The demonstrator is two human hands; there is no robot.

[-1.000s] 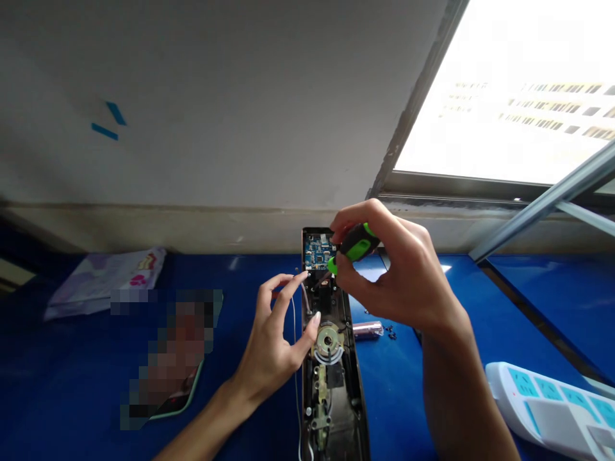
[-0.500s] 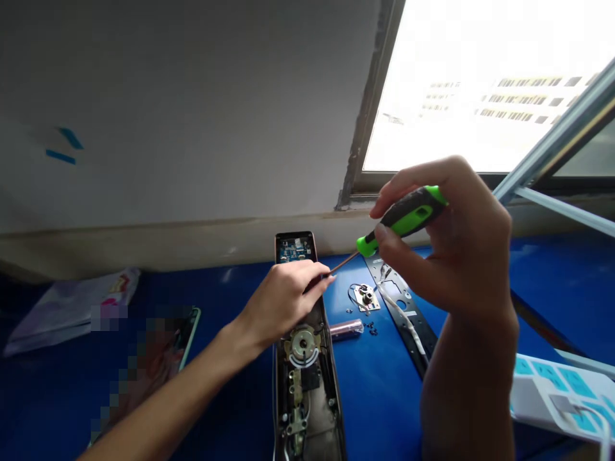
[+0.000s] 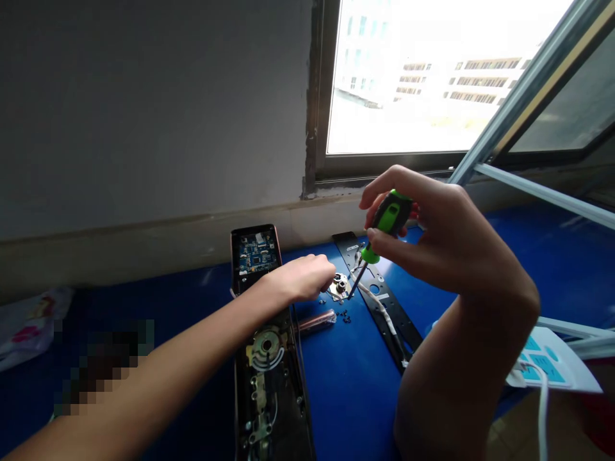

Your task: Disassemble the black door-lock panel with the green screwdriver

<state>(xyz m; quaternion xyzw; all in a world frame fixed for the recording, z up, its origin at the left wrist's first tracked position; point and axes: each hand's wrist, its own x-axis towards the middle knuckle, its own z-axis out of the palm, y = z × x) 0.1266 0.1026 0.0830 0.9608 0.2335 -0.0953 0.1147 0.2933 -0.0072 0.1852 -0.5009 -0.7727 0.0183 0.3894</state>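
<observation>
An opened door-lock body [image 3: 269, 378] lies lengthwise on the blue table [image 3: 346, 397], with a blue circuit board [image 3: 258, 255] at its far end and a round brass mechanism [image 3: 265, 346] in the middle. My left hand [image 3: 302, 276] reaches over it to the right, fingers pinched closed near a small metal part [image 3: 340, 286]; what the fingers hold is hidden. My right hand [image 3: 432, 240] grips a green-and-black screwdriver [image 3: 382, 227], its tip pointing down at that small part.
A black metal plate [image 3: 384, 307] with a white cable lies right of the lock. A small cylinder [image 3: 317, 321] and several tiny screws [image 3: 343, 315] lie between them. A white-and-blue power strip [image 3: 548, 365] sits at the right edge, a plastic bag [image 3: 29, 326] far left. Wall and window stand behind.
The view has swung right. My left hand moved off the lock body toward the small metal part. My right hand brought the screwdriver down and left, tip now near that part.
</observation>
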